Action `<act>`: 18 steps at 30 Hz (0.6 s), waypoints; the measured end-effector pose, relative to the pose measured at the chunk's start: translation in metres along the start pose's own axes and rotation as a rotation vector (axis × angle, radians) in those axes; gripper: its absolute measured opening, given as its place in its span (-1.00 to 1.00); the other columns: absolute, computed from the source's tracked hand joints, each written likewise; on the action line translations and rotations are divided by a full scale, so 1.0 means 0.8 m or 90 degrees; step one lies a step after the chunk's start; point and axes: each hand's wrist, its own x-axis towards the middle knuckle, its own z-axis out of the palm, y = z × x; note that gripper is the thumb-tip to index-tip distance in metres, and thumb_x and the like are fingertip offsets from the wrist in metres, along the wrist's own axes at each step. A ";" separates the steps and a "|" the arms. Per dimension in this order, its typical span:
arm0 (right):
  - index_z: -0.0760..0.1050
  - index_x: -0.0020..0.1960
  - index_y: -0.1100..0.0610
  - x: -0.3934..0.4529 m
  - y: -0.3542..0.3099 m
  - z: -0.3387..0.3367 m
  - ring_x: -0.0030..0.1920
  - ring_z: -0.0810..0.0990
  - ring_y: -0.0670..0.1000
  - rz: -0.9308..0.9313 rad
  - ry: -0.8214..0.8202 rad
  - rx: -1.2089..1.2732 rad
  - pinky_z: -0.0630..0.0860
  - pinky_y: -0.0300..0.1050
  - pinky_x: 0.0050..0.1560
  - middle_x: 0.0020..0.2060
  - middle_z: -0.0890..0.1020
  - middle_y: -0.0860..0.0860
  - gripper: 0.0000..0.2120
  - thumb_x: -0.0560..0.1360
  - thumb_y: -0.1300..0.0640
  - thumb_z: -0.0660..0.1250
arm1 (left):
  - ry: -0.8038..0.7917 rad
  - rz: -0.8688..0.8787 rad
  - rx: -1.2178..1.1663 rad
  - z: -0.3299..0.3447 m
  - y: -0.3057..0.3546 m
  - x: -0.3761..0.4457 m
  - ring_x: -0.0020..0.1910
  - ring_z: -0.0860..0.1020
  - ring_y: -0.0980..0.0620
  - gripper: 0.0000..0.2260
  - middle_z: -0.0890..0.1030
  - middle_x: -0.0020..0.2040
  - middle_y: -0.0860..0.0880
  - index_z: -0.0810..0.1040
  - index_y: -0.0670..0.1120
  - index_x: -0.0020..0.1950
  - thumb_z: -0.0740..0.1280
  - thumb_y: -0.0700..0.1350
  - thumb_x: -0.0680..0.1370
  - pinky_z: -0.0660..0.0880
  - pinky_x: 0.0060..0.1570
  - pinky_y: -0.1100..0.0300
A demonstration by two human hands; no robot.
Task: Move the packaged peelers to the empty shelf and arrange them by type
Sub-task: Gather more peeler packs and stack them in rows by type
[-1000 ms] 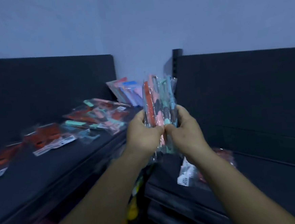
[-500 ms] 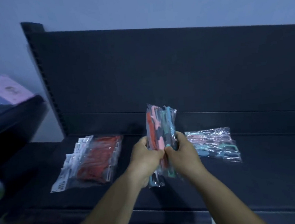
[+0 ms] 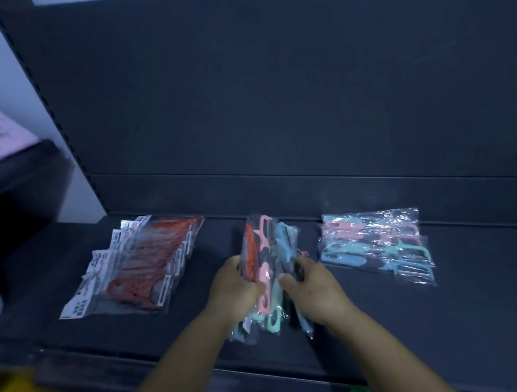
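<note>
Both forearms reaching forward over the shelf (image 3: 444,289) front edge, left hand (image 3: 235,286) and right hand (image 3: 312,287) side by side, fingers curled around one bundle of packaged peelers (image 3: 266,257), held upright at the shelf middle

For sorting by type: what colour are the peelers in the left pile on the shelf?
Orange-red, in the pile of clear packets with white labels; head view.

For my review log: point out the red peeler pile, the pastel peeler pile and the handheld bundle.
red peeler pile (image 3: 139,267), head view, middle.
pastel peeler pile (image 3: 375,244), head view, middle.
handheld bundle (image 3: 266,247), head view, upper half.
</note>
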 end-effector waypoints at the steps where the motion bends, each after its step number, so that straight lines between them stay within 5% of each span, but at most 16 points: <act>1: 0.46 0.15 0.14 0.002 -0.001 0.004 -0.15 0.54 -0.01 0.012 -0.002 -0.011 0.41 -0.21 -0.15 -0.09 0.58 0.00 -0.77 0.56 0.05 0.23 | 0.005 0.004 0.030 -0.005 -0.004 0.005 -0.12 0.62 0.04 -0.74 0.64 -0.09 0.02 0.54 -0.03 0.09 0.39 -0.21 0.42 0.54 -0.21 0.20; 3: 0.43 0.14 0.16 0.006 -0.003 0.010 -0.15 0.52 0.02 0.034 -0.001 -0.039 0.40 -0.19 -0.14 -0.08 0.56 0.03 -0.76 0.57 0.02 0.21 | 0.023 0.021 0.134 -0.012 -0.006 0.011 -0.10 0.61 0.03 -0.74 0.63 -0.10 0.04 0.54 0.00 0.06 0.41 -0.06 0.39 0.52 -0.21 0.20; 5: 0.42 0.15 0.16 0.009 -0.005 0.015 -0.11 0.52 0.03 0.050 0.009 -0.068 0.37 -0.20 -0.14 -0.04 0.56 0.04 -0.74 0.57 0.00 0.21 | 0.064 0.051 0.270 -0.018 -0.007 0.017 0.11 0.52 -0.05 -0.56 0.57 0.05 0.01 0.47 0.06 0.17 0.42 0.11 0.32 0.50 0.06 0.09; 10: 0.49 0.07 0.19 0.010 -0.007 0.027 -0.05 0.59 0.10 0.062 0.047 -0.100 0.42 -0.18 -0.17 -0.03 0.62 0.09 -0.71 0.56 -0.03 0.21 | 0.091 0.215 0.484 -0.011 0.000 0.006 0.39 0.13 -0.09 -0.29 0.19 0.41 -0.05 0.02 0.09 0.54 0.32 0.13 0.49 0.17 0.39 0.05; 13: 0.50 0.04 0.17 0.009 -0.004 0.031 -0.03 0.62 0.13 0.064 0.060 -0.078 0.56 -0.05 -0.03 -0.05 0.64 0.11 -0.76 0.52 0.01 0.26 | 0.060 0.233 0.558 -0.009 -0.004 0.007 0.43 0.12 -0.11 -0.26 0.10 0.48 -0.06 -0.08 0.10 0.55 0.28 0.14 0.52 0.15 0.40 0.02; 18: 0.42 0.05 0.12 -0.001 -0.006 0.041 -0.08 0.65 0.13 0.100 0.055 -0.011 0.60 0.12 0.02 -0.10 0.64 0.07 -0.69 0.41 0.02 0.42 | 0.018 0.142 0.447 -0.034 -0.003 0.012 0.40 0.24 -0.17 -0.22 0.08 0.48 -0.13 -0.17 0.07 0.55 0.31 0.03 0.52 0.37 0.25 -0.01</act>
